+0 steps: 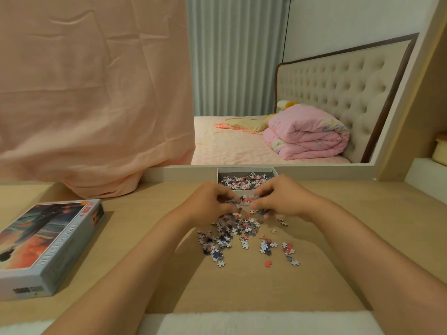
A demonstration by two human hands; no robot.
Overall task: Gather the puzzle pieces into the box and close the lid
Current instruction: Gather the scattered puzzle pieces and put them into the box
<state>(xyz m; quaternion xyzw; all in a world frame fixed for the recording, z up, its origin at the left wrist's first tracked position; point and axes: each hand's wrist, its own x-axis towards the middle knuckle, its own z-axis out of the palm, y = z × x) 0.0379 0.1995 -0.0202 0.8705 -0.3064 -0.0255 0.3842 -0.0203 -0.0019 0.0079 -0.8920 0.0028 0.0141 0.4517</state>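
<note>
Seated at a desk (135, 238), both hands at the far edge of a loose heap of pieces (238, 234) near the middle. Box (244, 170) just beyond the hands, open, pushed up against the mirror (266, 93) at the far side and already part-filled with pieces — placed close, likely so that each scoop has only a short way to travel. Lid (46, 240) lying flat, picture side up, well apart at the near left, out of the way of the gathering and not yet needed.

Left hand (208, 204) and right hand (281, 198) drawn together, knuckles up, almost meeting over the box's near wall. Fingers (226, 198) of the left curled inward around a small bunch of pieces; fingers of the right curled likewise, tips pinching more pieces — some colour showing between the two hands. Both closed loosely on pieces rather than spread flat; exact grip blurred, hard to tell how many held.

Many pieces left on the desk: a dense patch just near of the hands, thinner scatter trailing near and right, a few single ones lying apart. Judged about midway — box part-full, heap part-cleared, lid untouched. Next, probably a lift over the near wall and a release inside; risk of stray pieces dropping short of the box.
</note>
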